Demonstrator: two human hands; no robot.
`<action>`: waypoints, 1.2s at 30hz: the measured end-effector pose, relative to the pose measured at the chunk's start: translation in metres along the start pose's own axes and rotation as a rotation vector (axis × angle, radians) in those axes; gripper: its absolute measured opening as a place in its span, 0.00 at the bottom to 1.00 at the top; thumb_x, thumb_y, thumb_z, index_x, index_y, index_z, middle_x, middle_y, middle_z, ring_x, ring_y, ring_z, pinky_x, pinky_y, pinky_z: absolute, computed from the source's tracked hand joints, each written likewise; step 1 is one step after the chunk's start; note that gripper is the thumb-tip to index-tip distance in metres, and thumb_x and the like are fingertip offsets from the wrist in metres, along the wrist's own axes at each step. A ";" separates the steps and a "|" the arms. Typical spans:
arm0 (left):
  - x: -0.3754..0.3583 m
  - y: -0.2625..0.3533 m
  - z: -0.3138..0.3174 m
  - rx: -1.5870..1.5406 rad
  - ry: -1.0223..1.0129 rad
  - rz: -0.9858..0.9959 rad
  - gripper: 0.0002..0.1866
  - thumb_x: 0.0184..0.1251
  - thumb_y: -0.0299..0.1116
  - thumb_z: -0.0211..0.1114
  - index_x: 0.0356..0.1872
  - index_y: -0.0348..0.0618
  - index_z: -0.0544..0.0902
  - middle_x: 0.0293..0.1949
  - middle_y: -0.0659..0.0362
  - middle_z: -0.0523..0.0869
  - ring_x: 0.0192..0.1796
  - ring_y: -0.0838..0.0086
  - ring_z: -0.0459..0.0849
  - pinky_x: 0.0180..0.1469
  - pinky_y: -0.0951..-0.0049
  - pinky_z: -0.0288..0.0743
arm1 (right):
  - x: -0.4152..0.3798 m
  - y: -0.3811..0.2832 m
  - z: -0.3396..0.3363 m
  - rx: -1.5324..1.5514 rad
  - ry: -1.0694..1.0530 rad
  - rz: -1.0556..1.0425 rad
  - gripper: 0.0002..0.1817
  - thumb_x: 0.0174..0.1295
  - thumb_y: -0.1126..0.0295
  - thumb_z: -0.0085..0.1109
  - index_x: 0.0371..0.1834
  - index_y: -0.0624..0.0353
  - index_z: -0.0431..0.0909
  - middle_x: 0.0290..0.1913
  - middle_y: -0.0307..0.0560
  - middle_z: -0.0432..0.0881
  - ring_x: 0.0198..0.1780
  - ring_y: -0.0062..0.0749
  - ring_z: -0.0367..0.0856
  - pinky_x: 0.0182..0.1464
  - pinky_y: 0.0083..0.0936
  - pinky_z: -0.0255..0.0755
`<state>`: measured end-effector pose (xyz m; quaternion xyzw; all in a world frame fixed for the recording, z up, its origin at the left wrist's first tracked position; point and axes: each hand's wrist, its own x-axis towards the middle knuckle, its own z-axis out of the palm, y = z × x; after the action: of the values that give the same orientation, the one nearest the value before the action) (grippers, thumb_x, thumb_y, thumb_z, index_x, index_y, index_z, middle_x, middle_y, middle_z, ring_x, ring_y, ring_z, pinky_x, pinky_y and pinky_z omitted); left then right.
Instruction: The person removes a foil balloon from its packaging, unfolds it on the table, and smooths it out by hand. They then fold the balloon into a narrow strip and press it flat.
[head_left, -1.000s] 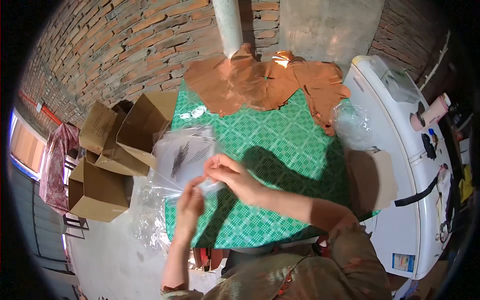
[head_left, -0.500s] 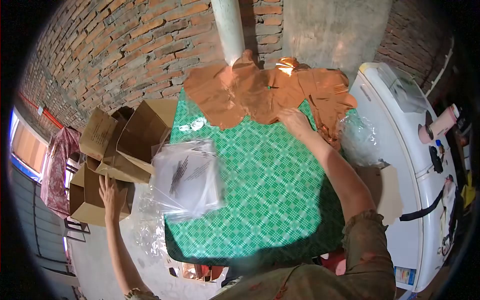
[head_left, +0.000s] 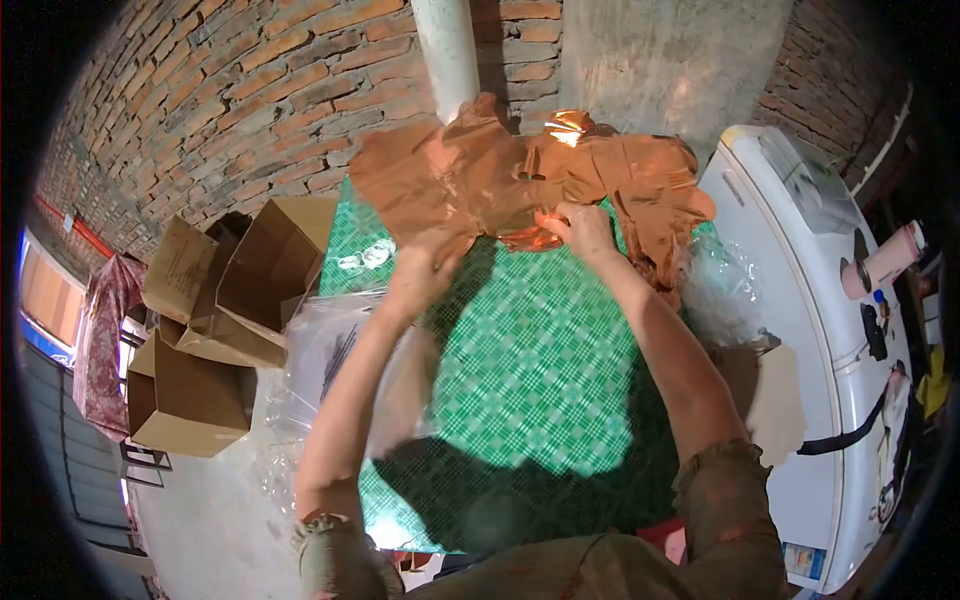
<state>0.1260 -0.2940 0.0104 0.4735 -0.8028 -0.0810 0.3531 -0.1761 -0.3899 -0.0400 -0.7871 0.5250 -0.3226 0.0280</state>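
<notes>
A heap of shiny copper-coloured foil pieces [head_left: 500, 170] lies at the far end of a table with a green checked cloth [head_left: 540, 370]. My left hand [head_left: 422, 268] grips the near edge of a foil piece on the left of the heap. My right hand [head_left: 583, 228] pinches the foil near its middle, where a bright crumpled fold shows. Both arms reach forward over the cloth. A stack of clear plastic sleeves [head_left: 335, 350] lies at the table's left edge, partly hidden by my left forearm.
Open cardboard boxes [head_left: 250, 285] stand to the left of the table. A brick wall and a grey pipe [head_left: 445, 50] rise behind it. On the right are a white appliance [head_left: 830, 330], clear plastic bags [head_left: 715, 275] and a brown cardboard sheet [head_left: 775, 385].
My hands left the clear sleeve at the near left. The left hand went to the boxes, then up to the foil. The right hand reached the foil and now grips it.
</notes>
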 end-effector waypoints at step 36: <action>-0.242 0.177 -0.037 0.074 -0.296 0.272 0.24 0.48 0.34 0.79 0.48 0.43 0.82 0.44 0.54 0.79 0.49 0.56 0.79 0.56 0.52 0.70 | -0.307 -0.174 -0.157 0.250 -0.499 -0.571 0.14 0.60 0.69 0.66 0.48 0.56 0.77 0.42 0.48 0.83 0.46 0.46 0.85 0.49 0.38 0.80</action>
<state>0.0985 0.0070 0.0013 0.3562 -0.9049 -0.0716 0.2215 -0.1943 -0.0065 0.0038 -0.9461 0.2187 -0.1780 0.1594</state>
